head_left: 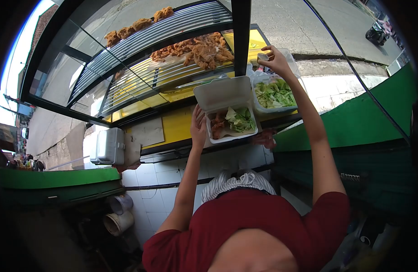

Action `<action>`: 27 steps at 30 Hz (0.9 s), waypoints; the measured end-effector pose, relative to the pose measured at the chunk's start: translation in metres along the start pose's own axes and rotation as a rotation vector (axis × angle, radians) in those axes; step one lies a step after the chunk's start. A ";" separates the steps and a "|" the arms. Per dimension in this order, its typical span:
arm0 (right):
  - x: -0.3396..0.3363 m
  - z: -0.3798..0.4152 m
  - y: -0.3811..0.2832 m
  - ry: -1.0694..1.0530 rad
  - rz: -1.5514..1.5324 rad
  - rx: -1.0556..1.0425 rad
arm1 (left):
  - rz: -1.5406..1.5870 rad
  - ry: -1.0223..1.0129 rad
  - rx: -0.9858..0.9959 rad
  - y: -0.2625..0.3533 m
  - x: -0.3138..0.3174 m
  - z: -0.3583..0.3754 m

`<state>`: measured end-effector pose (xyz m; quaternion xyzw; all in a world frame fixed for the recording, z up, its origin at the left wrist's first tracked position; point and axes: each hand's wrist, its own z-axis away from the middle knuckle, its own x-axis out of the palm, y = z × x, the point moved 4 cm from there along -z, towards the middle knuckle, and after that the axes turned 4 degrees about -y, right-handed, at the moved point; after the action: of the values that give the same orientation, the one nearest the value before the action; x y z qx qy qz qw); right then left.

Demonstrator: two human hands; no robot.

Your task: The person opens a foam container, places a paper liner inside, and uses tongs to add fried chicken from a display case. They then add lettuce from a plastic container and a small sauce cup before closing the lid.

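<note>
A white foam takeaway box [234, 140] stands with its lid raised at the counter's edge. Inside it, brown pieces that look like fried chicken [217, 124] lie on the left and cut lettuce [240, 120] on the right. My left hand [198, 126] holds the box by its left side, near the lid hinge. My right hand [277, 62] is raised past the clear tub of chopped lettuce [276, 94], pinching a small pale round cup [263, 57]. What the cup contains is too small to tell.
A glass display case [172, 86] with fried chicken [204, 52] on slatted racks rises ahead, its dark post [241, 41] left of my right hand. Stacked foam boxes [110, 146] stand at the left. Green panels [345, 115] flank me. Buckets [118, 222] are low on the left.
</note>
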<state>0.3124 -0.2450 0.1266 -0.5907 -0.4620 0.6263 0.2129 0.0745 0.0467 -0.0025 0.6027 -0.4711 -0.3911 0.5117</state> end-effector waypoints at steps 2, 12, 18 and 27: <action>0.006 0.038 -0.039 -0.083 -0.083 -0.093 | -0.013 -0.023 -0.025 -0.001 -0.005 -0.002; 0.149 0.135 -0.043 -0.630 -0.080 -0.230 | 0.046 -0.069 -0.118 -0.015 -0.012 0.004; 0.167 0.147 -0.035 -0.697 0.015 -0.310 | 0.082 -0.064 -0.168 -0.014 -0.013 0.010; 0.109 0.090 -0.110 0.112 0.484 -0.626 | -0.015 -0.038 -0.325 -0.009 -0.004 0.022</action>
<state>0.1747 -0.1328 0.1475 -0.7521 -0.4658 0.4540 -0.1061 0.0542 0.0454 -0.0152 0.5079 -0.4067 -0.4772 0.5907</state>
